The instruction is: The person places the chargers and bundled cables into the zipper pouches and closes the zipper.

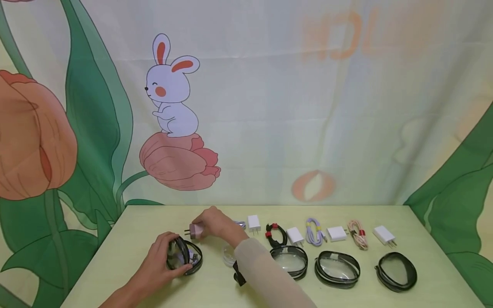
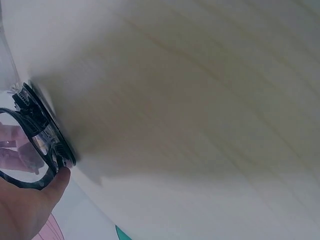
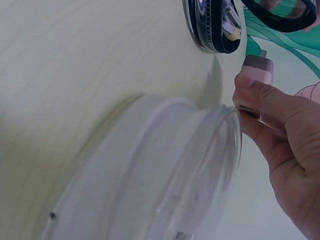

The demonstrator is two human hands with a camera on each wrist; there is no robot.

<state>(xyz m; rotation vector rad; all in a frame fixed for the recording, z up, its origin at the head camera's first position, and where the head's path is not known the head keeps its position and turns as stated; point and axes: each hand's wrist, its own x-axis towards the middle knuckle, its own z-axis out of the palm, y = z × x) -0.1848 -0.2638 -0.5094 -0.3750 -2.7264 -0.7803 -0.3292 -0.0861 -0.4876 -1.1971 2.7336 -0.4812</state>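
My left hand (image 1: 155,261) grips a small round clear pouch (image 1: 199,261) with black zipper edging, fingers on its raised lid and thumb at the near rim. The pouch stands unzipped, and a pale cable with a metal plug (image 3: 231,22) lies inside it. Just beyond the pouch, my right hand (image 1: 215,223) pinches a mauve wall charger (image 1: 197,231) between thumb and fingers, its prongs facing left. In the right wrist view the charger (image 3: 257,75) is raised off the table. From the left wrist camera, the thumb (image 2: 57,187) presses on the zipper edge.
Right of the hands lie several white chargers (image 1: 337,233), a black cable (image 1: 283,237) with red ties, a lilac cable (image 1: 316,232) and a pink cable (image 1: 358,235). Nearer are three round black-edged pouches (image 1: 337,280). A clear round object (image 1: 228,256) sits partly behind the right forearm.
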